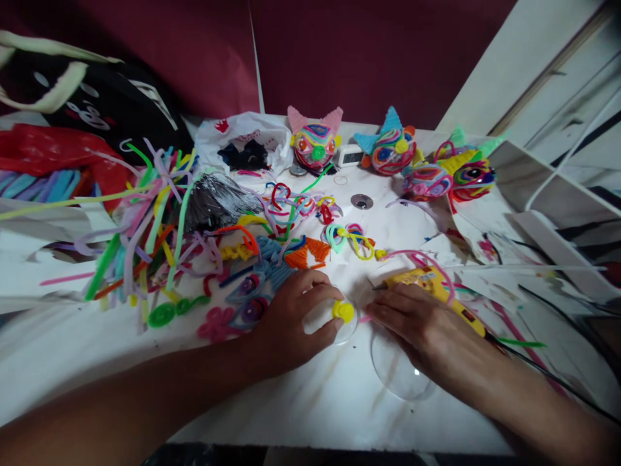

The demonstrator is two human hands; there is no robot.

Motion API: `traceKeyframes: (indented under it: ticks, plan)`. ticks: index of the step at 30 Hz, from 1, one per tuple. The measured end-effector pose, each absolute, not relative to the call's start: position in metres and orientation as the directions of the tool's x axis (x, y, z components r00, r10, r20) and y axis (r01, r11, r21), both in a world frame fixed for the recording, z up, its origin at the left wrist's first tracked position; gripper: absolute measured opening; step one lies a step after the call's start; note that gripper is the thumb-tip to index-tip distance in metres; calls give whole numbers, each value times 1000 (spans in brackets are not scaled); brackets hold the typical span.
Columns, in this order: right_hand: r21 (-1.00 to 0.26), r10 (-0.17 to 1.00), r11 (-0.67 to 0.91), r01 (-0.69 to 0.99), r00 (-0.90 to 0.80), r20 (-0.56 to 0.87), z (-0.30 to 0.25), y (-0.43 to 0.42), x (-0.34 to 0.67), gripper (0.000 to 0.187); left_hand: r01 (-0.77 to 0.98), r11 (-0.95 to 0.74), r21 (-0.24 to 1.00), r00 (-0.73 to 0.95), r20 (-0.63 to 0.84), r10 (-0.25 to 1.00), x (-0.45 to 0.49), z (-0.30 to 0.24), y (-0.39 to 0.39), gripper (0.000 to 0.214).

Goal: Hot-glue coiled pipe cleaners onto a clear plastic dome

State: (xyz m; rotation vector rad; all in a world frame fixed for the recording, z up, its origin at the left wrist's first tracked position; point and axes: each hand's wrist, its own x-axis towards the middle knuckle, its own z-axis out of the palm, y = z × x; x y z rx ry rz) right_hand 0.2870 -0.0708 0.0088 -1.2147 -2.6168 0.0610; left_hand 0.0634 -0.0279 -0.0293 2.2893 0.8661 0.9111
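Note:
My left hand (303,317) pinches a small yellow coil (343,311), apparently of pipe cleaner, between thumb and fingers, over a clear plastic half-sphere (347,335) on the table. To its right, the fingers of my right hand (405,317) are pressed together and point left. A short pink bit shows at their tips; what they hold, if anything, is hidden. Right behind that hand is a yellow glue gun (427,281), its metal nozzle pointing left. A second clear dome (400,372) lies under the right hand. Purple coiled eye shapes (252,309) and a pink flower (216,323) lie beside my left hand.
Loose pipe cleaners (145,226) pile up at the left. Several decorated balls with pointed ears, one with pink ears (315,145), stand at the back around a small digital clock (350,155). A white plastic bag (272,129) and a black bag (97,97) sit behind. Cables (557,382) run at right.

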Motion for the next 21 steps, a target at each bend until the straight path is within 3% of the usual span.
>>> traceKeyframes:
  ticks: [8,12,16,19,21]
  plan:
    - [-188,767,631,752,-569,297,24,-87,308,35,378,-668,641,573,405,712,64,-27,-27,20]
    - [-99,847,455,885,-397,353,32,-91,344,21,385,-660,645,579,388,717,63,-27,-28,22]
    - [71,924,310,948,-318,212,16,-94,374,22,382,-663,644,582,389,714,64,-25,-28,21]
    - [56,943,277,959,-283,177,5,-96,381,32,372,-666,647,575,402,712,64,-26,-28,22]
    - [4,972,211,977,-211,105,4,-94,379,27,374,-664,648,574,401,714,64,-27,-28,21]
